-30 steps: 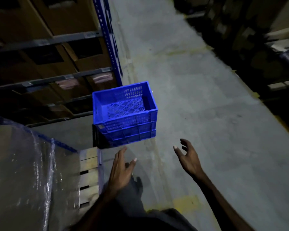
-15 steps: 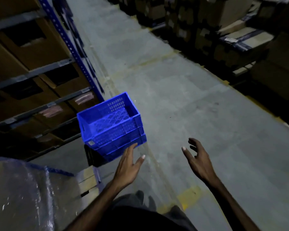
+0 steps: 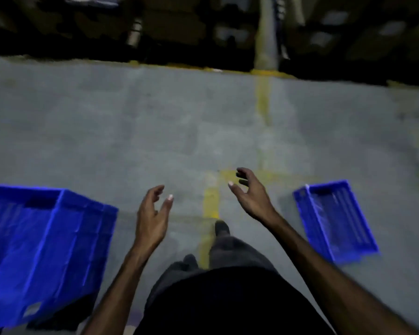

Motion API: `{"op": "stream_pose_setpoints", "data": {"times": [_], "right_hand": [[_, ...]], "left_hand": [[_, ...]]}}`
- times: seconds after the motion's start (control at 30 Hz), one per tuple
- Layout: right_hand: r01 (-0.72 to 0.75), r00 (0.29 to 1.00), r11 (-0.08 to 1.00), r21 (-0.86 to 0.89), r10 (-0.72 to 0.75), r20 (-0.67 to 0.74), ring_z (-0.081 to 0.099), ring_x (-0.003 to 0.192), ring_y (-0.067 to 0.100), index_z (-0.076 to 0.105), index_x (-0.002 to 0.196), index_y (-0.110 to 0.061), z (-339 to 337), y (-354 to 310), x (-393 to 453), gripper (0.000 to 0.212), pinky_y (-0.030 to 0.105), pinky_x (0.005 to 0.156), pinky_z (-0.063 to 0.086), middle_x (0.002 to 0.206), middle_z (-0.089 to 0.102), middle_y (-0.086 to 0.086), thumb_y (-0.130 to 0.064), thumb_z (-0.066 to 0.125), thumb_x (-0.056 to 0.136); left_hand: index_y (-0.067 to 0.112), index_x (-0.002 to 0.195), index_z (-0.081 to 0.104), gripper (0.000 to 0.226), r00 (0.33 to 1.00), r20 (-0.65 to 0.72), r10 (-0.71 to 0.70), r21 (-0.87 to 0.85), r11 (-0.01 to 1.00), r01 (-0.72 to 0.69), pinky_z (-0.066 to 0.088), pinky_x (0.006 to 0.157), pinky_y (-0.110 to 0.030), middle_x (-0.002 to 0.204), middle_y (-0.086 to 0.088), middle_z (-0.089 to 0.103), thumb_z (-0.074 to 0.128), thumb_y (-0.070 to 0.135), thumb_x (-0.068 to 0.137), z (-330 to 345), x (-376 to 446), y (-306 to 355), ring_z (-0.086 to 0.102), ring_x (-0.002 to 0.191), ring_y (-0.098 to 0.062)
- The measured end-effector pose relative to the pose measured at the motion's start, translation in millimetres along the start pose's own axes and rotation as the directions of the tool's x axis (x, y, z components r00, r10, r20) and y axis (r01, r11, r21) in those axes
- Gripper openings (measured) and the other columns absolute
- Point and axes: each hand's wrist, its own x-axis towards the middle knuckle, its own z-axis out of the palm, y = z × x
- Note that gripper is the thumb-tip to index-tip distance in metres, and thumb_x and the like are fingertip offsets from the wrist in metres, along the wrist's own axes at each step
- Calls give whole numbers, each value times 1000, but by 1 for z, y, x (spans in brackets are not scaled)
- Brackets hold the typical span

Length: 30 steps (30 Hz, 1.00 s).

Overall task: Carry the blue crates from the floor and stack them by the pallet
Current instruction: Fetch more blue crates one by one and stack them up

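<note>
A stack of blue crates (image 3: 46,247) stands at the lower left, close to me and blurred. A single blue crate (image 3: 336,221) lies on the grey floor at the right. My left hand (image 3: 153,218) hovers in front of me with spread fingers and holds nothing, to the right of the stack. My right hand (image 3: 249,192) is raised a little further out, fingers curled and apart, empty, to the left of the single crate. Neither hand touches a crate. The pallet is out of view.
Yellow floor lines (image 3: 211,204) run ahead between my hands. My legs and a dark shoe (image 3: 221,228) show below. Dark racking and stored goods (image 3: 203,27) line the far side of the aisle, past a yellow edge stripe.
My view has swung right, away from the shelving and pallet. The stacked crates have shifted to the lower left and a second crate on the floor has come into view. Both hands stay empty.
</note>
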Motion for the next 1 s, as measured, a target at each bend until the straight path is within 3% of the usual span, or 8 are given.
{"op": "stream_pose_setpoints", "data": {"times": [0.17, 0.43, 0.6, 0.83, 1.0], "right_hand": [[-260, 942, 964, 59, 266, -204, 58, 124, 19, 46, 143, -19, -42, 55, -64, 54, 42, 102, 49, 142, 56, 3, -37, 65, 96], [-383, 813, 893, 239, 448, -372, 60, 118, 16, 49, 141, -19, -121, 142, -132, 52, 41, 102, 50, 136, 58, -2, -36, 66, 95], [-381, 774, 859, 342, 498, -391, 60, 117, 15, 51, 138, -17, -184, 210, -162, 49, 36, 102, 50, 133, 59, -1, -32, 67, 94], [-421, 717, 838, 347, 542, -438, 63, 114, 16, 53, 135, -18, -290, 305, -206, 47, 31, 95, 49, 130, 62, -2, -33, 69, 93], [-418, 651, 813, 405, 579, -491, 64, 111, 20, 54, 133, -17, -349, 350, -223, 45, 40, 97, 51, 127, 62, -1, -33, 68, 94]], "left_hand": [[24, 129, 59, 33, 971, 231, 64, 21, 997, -71, 49, 93, -35, 126, 5, 64, 62, 35, 98, 54, -14, 6, 58, 118, -12], [25, 131, 58, 35, 854, 503, 132, 74, 978, -194, 46, 89, -32, 124, 2, 67, 60, 39, 98, 162, -63, 52, 59, 118, -14], [28, 129, 58, 33, 810, 572, 130, 124, 962, -242, 46, 89, -31, 122, 5, 66, 60, 40, 99, 252, -92, 90, 60, 117, -13], [26, 132, 57, 39, 739, 647, 187, 176, 907, -383, 50, 92, -36, 124, 2, 67, 60, 43, 98, 382, -128, 146, 62, 113, -14], [23, 131, 58, 38, 691, 693, 206, 188, 874, -449, 47, 86, -31, 126, 1, 67, 61, 40, 97, 439, -144, 182, 61, 110, -12]]}}
